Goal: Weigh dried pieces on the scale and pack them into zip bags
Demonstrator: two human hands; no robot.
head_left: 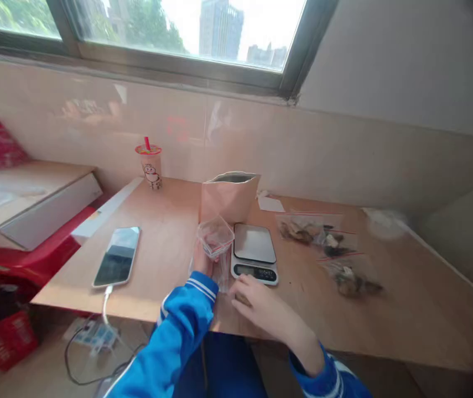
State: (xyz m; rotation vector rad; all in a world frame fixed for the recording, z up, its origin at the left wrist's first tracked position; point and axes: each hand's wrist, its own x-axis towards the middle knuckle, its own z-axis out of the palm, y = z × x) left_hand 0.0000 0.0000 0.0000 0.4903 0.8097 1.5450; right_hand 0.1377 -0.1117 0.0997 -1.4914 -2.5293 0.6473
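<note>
My left hand (203, 260) is wrapped round a small clear plastic box (216, 235), tilted in front of the paper bag; the box partly covers the fingers. Below it, a clear plastic bag (222, 273) lies by the wrist. My right hand (263, 307) is curled at the front edge of the kitchen scale (255, 243), with a small brown piece (242, 299) showing between thumb and fingers. The scale's metal plate bears nothing. An upright brown paper bag (228, 200) stands open behind the box.
Several zip bags with dried brown pieces (350, 281) lie to the right. A white card (271, 204) is near the wall. On the left are a phone (118, 257) with a charging cable (105, 304) and a drink cup (151, 168) with a red straw.
</note>
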